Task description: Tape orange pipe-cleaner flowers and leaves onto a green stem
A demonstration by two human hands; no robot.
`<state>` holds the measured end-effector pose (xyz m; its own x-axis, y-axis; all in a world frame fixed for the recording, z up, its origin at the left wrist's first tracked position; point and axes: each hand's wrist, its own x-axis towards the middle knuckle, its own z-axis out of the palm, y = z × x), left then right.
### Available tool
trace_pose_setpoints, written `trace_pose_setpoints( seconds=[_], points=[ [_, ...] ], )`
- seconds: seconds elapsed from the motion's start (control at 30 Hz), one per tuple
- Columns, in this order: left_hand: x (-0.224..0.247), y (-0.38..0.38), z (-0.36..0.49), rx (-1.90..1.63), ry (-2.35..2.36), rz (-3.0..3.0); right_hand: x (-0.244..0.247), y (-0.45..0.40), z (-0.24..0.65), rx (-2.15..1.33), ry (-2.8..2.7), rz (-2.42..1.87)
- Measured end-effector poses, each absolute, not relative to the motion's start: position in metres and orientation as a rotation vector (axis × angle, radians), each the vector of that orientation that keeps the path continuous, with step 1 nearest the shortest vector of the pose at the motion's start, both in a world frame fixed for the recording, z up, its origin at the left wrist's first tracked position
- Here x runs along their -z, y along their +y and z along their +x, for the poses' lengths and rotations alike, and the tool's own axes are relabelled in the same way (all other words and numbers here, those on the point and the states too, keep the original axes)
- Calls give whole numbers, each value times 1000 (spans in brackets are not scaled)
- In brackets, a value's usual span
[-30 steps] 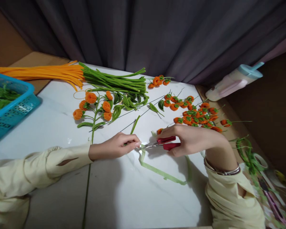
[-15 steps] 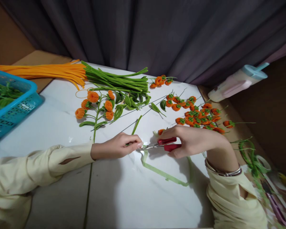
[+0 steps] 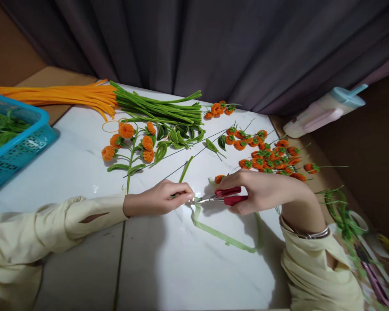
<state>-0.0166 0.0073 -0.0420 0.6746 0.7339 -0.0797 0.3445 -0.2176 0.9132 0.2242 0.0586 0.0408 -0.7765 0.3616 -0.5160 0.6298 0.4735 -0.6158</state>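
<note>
My left hand (image 3: pixel 162 198) is closed in a pinch, with a small green piece showing between its fingers; most of it is hidden. My right hand (image 3: pixel 254 192) is wrapped round red-handled pliers (image 3: pixel 210 199), whose thin silver jaws reach my left fingertips. From that meeting point a pale green tape strip (image 3: pixel 220 236) runs down and to the right over the table. Just beyond my left fingers lies a short green fuzzy stem (image 3: pixel 186 169). An orange flower head (image 3: pixel 219 179) rests partly behind my right hand.
Orange flower heads (image 3: pixel 269 155) cluster at right. A flower spray (image 3: pixel 132 151), green pipe cleaners (image 3: pixel 158 106) and orange ones (image 3: pixel 78 95) lie further back. A blue basket (image 3: pixel 22 149) of leaves stands left, a lidded cup (image 3: pixel 324 110) back right, pink-handled scissors (image 3: pixel 374 276) at the right edge.
The hands, pliers and tape hold almost the same place. Only a very slight shift of the view shows.
</note>
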Motion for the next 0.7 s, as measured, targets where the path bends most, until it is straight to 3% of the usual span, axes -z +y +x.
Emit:
trace_pose_setpoints(
  seconds=[0.7],
  points=[
    [42,8,-16,-463,845,1838,-39,59,227,1209,2422,826]
  ],
)
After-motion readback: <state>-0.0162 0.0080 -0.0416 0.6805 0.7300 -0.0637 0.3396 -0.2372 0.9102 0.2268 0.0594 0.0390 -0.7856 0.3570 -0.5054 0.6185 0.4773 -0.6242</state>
